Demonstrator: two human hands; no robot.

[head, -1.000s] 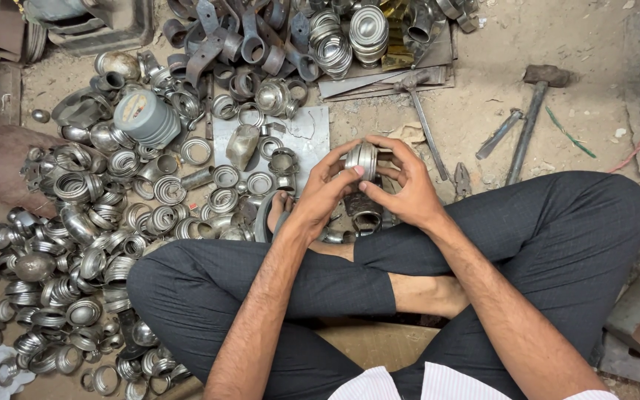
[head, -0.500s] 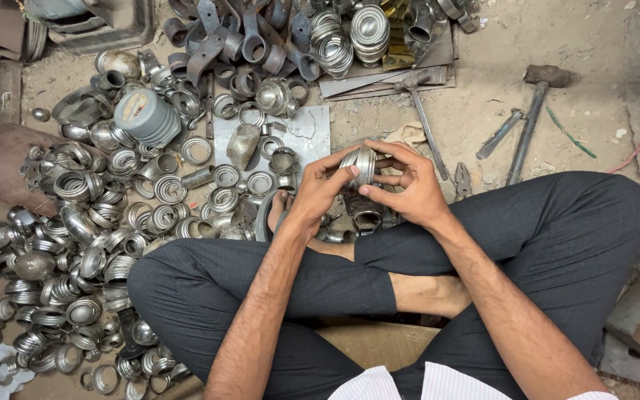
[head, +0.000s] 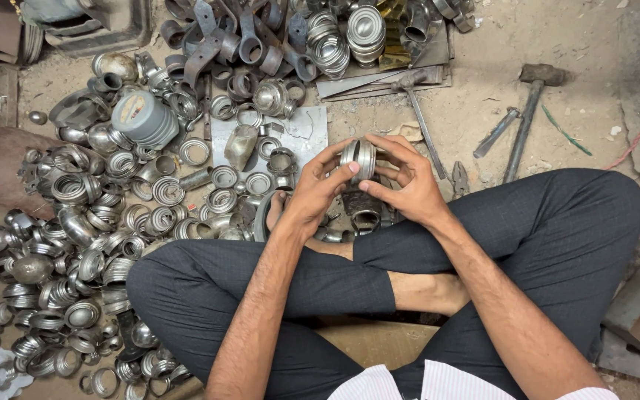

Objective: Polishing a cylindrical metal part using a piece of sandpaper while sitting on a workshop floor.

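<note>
Pinching ribbed metal ring (head: 358, 158) between fingers (head: 341, 172) of both hands.

Soft, even daylight, faint shadows, dull glints on the metal rings (head: 75, 244), sharp focus throughout.

Small ribbed metal ring (head: 358, 158), shiny, held on edge between both hands

Two hammers (head: 529, 111) on the dirt, one pair of pliers (head: 460, 180), one metal plate (head: 305, 130), and way too many steel rings (head: 75, 244) to count, dozens easily.
</note>
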